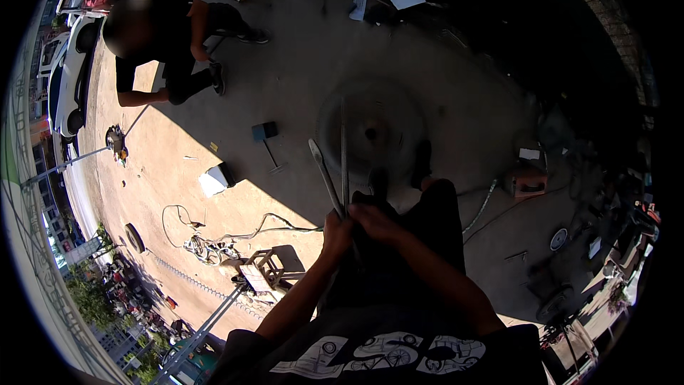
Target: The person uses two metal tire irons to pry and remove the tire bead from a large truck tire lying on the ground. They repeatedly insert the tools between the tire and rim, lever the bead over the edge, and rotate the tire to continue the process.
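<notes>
Both my hands are close together in front of my body, fingers closed around two long metal bars that look like tire irons. The left tire iron (326, 172) slants up and to the left out of my left hand (336, 234). Beside it, the right tire iron (345, 157) points nearly straight ahead from next to my right hand (372, 221). The bars' lower parts are hidden by my hands and dark clothing. Beyond the hands a dusty round wheel (402, 125) lies flat on the ground, with a dark hole in its middle. My feet are at its near edge.
A person (167, 46) crouches at the far left. A blue block (264, 131) and a T-ended rod (271, 157) lie left of the wheel. Hose (281, 224) and a wooden chair (262, 271) are nearer left. An orange-red box-shaped machine (529, 184) stands right, by another hose (482, 207).
</notes>
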The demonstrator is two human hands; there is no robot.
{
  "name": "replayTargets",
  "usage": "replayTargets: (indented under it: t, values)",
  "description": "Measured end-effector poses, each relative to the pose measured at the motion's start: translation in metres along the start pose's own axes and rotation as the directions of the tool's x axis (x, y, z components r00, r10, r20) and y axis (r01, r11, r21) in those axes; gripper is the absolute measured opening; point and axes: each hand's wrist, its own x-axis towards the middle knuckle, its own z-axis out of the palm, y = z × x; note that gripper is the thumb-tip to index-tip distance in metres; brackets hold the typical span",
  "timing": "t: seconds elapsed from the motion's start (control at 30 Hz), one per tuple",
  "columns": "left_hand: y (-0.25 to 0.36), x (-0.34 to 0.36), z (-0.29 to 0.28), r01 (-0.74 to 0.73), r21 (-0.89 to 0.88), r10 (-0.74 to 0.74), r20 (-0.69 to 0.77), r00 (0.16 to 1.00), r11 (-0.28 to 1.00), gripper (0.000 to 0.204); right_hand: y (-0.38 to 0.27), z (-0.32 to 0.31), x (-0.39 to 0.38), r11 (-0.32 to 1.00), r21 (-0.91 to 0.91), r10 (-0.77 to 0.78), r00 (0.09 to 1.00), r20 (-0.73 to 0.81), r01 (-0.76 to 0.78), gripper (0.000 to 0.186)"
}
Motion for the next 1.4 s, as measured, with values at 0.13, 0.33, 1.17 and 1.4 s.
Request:
replayTargets:
  t: [0.13,0.33,1.17,1.4]
  values:
    - [-0.04,0.018,0.007,0.099,0.09,-0.085,-0.147,0.986,0.991,0.026,0.039,-0.001,-0.015,0.971,-0.106,-0.211,0.977,0.044,0.214,0.042]
    - [-0.084,0.018,0.027,0.139,0.041,-0.121,-0.293,0.948,0.989,0.031,0.115,0.004,-0.026,0.983,-0.174,0.069,0.995,0.076,-0.055,0.046]
    - [-0.286,0.092,0.096,0.238,0.204,-0.191,-0.224,0.956,0.95,0.052,0.355,-0.225,0.067,0.683,-0.586,0.101,0.851,-0.515,-0.436,0.025]
    - [-0.258,0.124,0.065,0.27,0.284,-0.211,-0.223,0.952,0.92,0.042,0.386,-0.227,0.2,0.685,-0.487,0.23,0.796,-0.56,-0.541,0.027]
